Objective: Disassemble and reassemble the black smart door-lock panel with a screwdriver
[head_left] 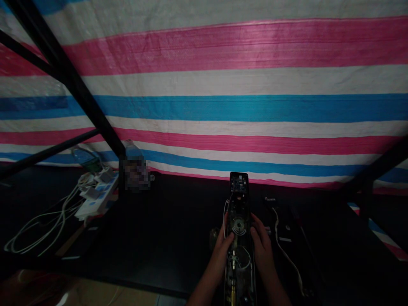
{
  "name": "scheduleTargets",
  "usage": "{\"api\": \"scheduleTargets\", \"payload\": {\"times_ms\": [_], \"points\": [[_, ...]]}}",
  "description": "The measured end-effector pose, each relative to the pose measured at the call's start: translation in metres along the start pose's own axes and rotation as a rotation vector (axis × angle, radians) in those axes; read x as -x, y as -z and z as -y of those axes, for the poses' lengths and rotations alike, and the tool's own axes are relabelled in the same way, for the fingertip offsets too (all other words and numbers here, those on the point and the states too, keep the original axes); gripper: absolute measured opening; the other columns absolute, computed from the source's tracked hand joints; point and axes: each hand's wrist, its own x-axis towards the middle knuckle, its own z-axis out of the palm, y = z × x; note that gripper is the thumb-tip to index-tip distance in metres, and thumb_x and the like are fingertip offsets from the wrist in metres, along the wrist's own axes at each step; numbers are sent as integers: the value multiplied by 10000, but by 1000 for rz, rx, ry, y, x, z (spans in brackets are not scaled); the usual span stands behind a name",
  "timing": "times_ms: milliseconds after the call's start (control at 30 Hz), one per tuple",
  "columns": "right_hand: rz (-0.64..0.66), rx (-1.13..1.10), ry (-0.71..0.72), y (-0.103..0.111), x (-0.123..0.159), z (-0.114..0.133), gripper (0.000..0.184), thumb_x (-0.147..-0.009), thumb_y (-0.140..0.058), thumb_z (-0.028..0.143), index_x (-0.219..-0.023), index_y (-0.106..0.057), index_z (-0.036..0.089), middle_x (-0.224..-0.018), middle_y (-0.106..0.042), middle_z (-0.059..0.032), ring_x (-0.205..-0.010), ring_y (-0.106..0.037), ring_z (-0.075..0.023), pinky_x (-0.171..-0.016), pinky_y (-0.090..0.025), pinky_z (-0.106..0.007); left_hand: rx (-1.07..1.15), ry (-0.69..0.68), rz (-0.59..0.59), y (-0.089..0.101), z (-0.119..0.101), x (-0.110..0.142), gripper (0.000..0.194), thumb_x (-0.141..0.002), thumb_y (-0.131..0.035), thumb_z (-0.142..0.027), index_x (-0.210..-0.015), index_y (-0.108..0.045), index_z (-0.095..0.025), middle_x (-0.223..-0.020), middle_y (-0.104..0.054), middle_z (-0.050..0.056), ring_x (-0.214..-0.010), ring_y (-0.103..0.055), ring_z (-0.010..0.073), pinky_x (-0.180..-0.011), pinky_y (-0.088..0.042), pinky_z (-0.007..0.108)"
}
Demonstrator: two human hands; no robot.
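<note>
Between my two hands is a long, dark, opened electronic device (238, 208), pointing away from me. A circuit board shows at its far end, a round disc in the middle, and thin wires with brass-coloured metal parts nearer me. My left hand (223, 246) wraps the left edge, its thumb over the top beside the disc. On the right edge, my right hand (262, 243) grips with fingers along the side. The near end runs out of the bottom of the view. A dark roundish part (213, 237) lies just left of my left hand, too dim to identify.
Right of the device lie a pale cable (282, 246) and small dark parts (285, 239) on the black table (159, 250). At left are a white power strip (97, 197) with tangled cords, a plastic bottle (85, 158) and a black metal frame post (86, 104). Striped sheeting (223, 106) hangs behind.
</note>
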Motion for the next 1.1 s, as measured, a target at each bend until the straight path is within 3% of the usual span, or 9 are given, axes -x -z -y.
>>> {"api": "scheduleTargets", "payload": {"times_ms": [133,367,600,1100], "points": [[3,-5,-3,-1,0,1,484,-893,-587,491,-1303,-611,235,-1224,-688,-92,-1126,-631,-259,-957,-491,-390,-32,0,24,2,0,1,765,-777,-793,-411,-1466,-476,-307,-1504,-516,41,-1421,-420,318,-1177,-336,416],[-3,-20,-5,0,0,4,474,-886,-591,472,-1287,-641,225,-1313,-658,-94,-1203,-601,-262,-1008,-473,-397,-56,5,48,3,4,2,915,-818,-753,-423,-1565,-236,-307,-1552,-449,49,-1446,-378,306,-1172,-343,426],[-12,-20,-27,-1,1,8,489,-875,-597,476,-1286,-637,213,-1245,-693,-98,-1123,-643,-260,-933,-517,-380,-105,36,64,6,3,3,850,-845,-717,-433,-1557,-266,-320,-1597,-374,18,-1473,-328,287,-1199,-292,406],[-15,-2,-10,-3,2,11,465,-898,-578,457,-1293,-632,219,-1169,-714,-92,-1053,-667,-252,-840,-551,-355,-75,65,37,-2,-6,8,788,-853,-716,-394,-1535,-329,-324,-1522,-493,27,-1444,-385,291,-1191,-312,419]]}}
